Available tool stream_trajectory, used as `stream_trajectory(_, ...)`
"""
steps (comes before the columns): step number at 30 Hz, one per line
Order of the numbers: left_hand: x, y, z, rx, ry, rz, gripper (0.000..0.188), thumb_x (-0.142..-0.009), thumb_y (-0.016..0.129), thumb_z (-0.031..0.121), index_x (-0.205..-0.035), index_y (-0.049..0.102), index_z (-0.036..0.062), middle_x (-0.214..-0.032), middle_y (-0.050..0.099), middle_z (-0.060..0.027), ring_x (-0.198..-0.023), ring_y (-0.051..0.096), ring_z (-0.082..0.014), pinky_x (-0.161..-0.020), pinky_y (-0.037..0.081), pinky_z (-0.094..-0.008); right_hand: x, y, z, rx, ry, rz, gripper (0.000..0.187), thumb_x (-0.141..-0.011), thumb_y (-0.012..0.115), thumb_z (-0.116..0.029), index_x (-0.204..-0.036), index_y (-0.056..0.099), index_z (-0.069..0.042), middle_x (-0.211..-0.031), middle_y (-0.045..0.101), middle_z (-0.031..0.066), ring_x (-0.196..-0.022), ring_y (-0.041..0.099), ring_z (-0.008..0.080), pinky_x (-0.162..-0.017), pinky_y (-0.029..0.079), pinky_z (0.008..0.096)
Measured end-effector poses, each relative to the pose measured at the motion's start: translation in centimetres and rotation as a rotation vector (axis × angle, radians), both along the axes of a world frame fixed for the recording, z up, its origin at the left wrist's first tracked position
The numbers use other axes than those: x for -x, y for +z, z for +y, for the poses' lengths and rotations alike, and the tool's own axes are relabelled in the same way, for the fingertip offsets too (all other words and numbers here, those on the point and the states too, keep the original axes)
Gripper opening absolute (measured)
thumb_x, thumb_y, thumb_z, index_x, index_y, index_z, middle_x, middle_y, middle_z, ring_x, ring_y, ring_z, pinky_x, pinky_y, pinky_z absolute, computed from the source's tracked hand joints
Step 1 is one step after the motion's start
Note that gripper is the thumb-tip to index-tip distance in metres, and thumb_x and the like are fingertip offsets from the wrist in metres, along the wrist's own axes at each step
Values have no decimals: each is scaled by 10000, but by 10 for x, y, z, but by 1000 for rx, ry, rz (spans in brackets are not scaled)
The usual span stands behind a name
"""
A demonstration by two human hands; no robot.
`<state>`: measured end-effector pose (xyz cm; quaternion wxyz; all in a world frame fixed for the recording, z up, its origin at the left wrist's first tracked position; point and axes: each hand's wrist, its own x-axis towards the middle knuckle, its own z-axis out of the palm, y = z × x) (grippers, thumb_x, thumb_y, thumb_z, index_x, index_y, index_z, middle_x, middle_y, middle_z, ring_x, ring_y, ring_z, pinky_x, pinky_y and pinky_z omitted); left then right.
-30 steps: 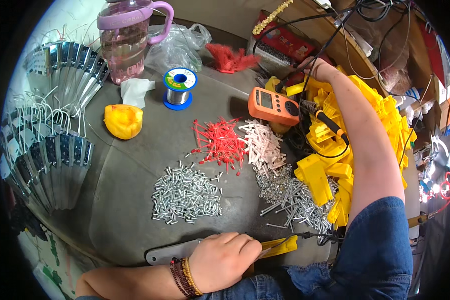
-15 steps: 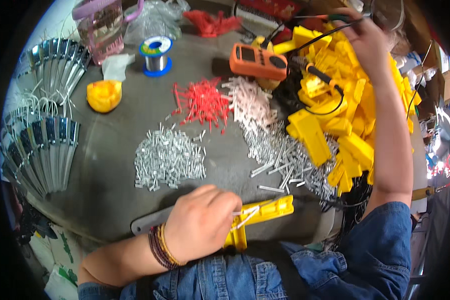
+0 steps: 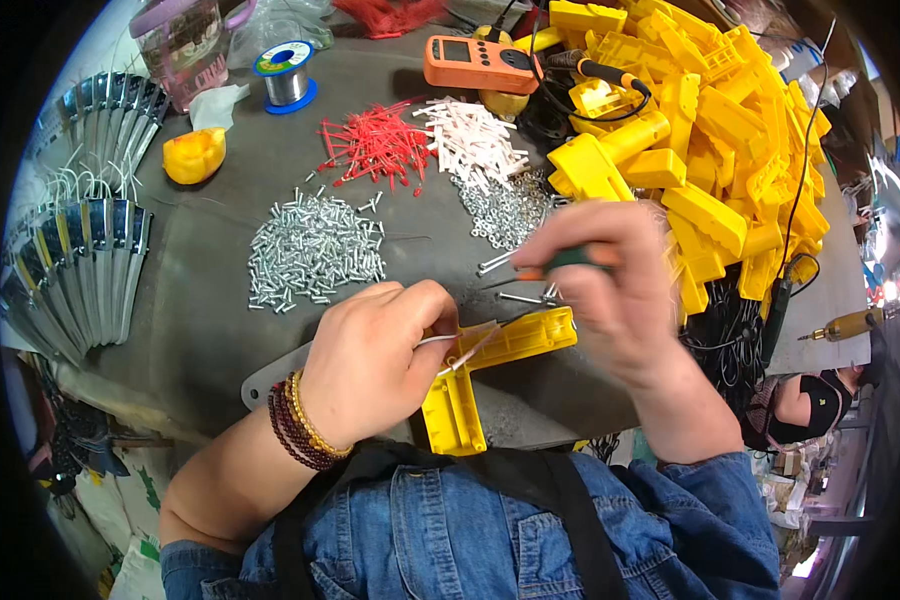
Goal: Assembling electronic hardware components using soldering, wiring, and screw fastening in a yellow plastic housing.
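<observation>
"What's the biggest thing in front of us?"

"The grey worktop (image 3: 205, 270), filling most of the frame. Next comes the heap of yellow plastic parts (image 3: 710, 180) over the upper right."

"And at the left edge?"

"Two fans of metal plates (image 3: 98, 285), one above the other, with white wires looping up from the lower one."

"I'm watching the hands, low in the middle of the frame."

"Same here. The left hand (image 3: 370, 355) is bent over with its fingers curled in; the right hand (image 3: 610, 295), blurred, hangs just beyond the right part of the yellow shell (image 3: 454, 415). That shell sits at lower centre with its hollow side up, one arm pointing right and one pointing down the frame."

"Is the left hand touching it?"

"I can't tell; the fingers cover that end. A flat grey plate (image 3: 273, 377) pokes out left from under that hand."

"And the smaller stuff?"

"A mound of silver screws (image 3: 315, 252) left of centre, then the orange meter (image 3: 475, 65), top centre."

"What's in the right hand's grip?"

"It's closed around a green-and-orange tool (image 3: 575, 261), the thin tip aimed left."

"And the left's?"

"Pinched shut on a thin white wire (image 3: 436, 341), right beside the shell."
</observation>
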<state>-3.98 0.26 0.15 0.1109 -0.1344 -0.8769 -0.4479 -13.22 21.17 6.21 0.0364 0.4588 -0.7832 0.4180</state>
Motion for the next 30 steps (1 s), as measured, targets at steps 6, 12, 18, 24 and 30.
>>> stream_trajectory(6, -4, -1, -5, 41, -50, 42, 202, -729, 688, 3, -902, 597, 54, -801, 653, -114, -731, 636, -302, -653, 504, -384, -23, 29, -22, 678, 488, -630, 485, -1022, 383, -551, -819, 476, -121, -650, 498, 9, -502, 446, 134, -471, 351, 285)
stream_trajectory(12, -2, -1, -8, -28, -87, 76, 306, -720, 659, 2, -998, 564, 89, -769, 641, -71, -738, 613, -301, -636, 506, -405, -38, 12, -43, 455, 500, -801, 444, -1011, 425, -350, -692, 526, -58, -689, 554, 37, -610, 491, 146, -580, 410, 287)
stream_trajectory(18, -1, -3, -7, -26, -94, 59, 376, -699, 664, 10, -1051, 560, 90, -794, 640, -82, -773, 614, -305, -652, 508, -413, -33, 0, -48, 430, 492, -804, 412, -1010, 425, -300, -700, 504, -40, -673, 532, 51, -605, 481, 159, -589, 400, 300)
stream_trajectory(24, -1, -6, -7, -9, -119, 96, 383, -686, 655, 12, -1048, 561, 93, -777, 629, -89, -760, 615, -322, -647, 504, -424, -32, 8, -56, 276, 520, -752, 509, -996, 427, -382, -627, 489, -37, -568, 493, 58, -507, 465, 219, -525, 383, 348)
stream_trajectory(30, 0, -7, -5, 2, -84, 133, 368, -689, 655, 18, -1038, 562, 93, -791, 622, -105, -762, 612, -336, -658, 501, -421, -32, 13, -59, 281, 563, -699, 512, -988, 447, -385, -622, 476, -28, -558, 481, 60, -507, 443, 204, -518, 356, 343)
